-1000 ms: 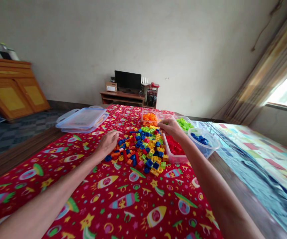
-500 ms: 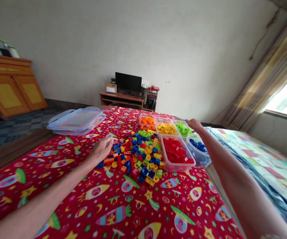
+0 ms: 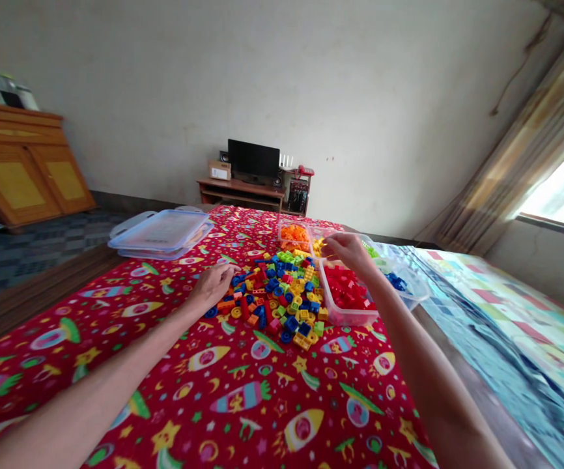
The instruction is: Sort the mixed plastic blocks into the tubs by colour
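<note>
A heap of mixed coloured plastic bricks (image 3: 282,296) lies on a red tablecloth (image 3: 243,391) printed with rockets. My left hand (image 3: 213,284) rests at the heap's left edge, fingers curled loosely on the bricks. My right hand (image 3: 348,251) hovers above the far end of the clear tub of red bricks (image 3: 348,303), fingers pinched; what they hold is too small to make out. Tubs of orange bricks (image 3: 294,233), yellow bricks (image 3: 317,245), green bricks (image 3: 370,251) and blue bricks (image 3: 404,286) stand behind and to the right, partly hidden by my right hand and arm.
Clear plastic lids (image 3: 162,231) are stacked at the table's far left. A bed with a patterned cover (image 3: 516,312) runs along the right. A low desk with a monitor (image 3: 253,159) stands at the far wall, a wooden cabinet (image 3: 23,166) at left.
My right hand has come back from over the green and blue tubs to above the red tub's far end. My left hand has stayed at the heap's left edge.
</note>
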